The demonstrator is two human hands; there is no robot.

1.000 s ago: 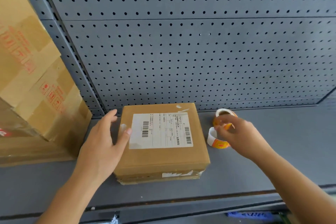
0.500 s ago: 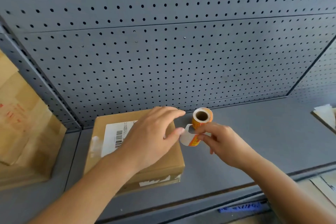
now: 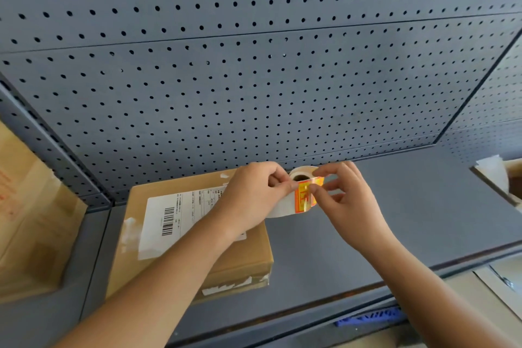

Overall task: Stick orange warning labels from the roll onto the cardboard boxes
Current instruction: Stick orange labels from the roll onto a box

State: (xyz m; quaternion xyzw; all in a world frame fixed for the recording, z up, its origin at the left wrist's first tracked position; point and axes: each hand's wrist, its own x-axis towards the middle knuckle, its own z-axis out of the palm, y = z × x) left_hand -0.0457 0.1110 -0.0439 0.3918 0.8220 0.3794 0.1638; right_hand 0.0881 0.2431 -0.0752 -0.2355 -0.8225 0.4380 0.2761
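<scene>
Label roll (image 3: 300,175): centre of frame, held above the grey shelf (image 3: 409,206), white liner hanging below it.
Orange label (image 3: 304,197): on the liner; red print, unreadable.
Left hand (image 3: 254,195): pinches the liner at the label's left edge.
Right hand (image 3: 348,202): thumb and forefinger pinch the label's right edge.
Cardboard box (image 3: 243,260): lower centre, partly hidden by the left arm.
Shipping label (image 3: 169,220): on the box top; barcode, text too small to read.
Large carton (image 3: 31,220): left edge; faint red print.
Pegboard (image 3: 254,79): behind.
</scene>
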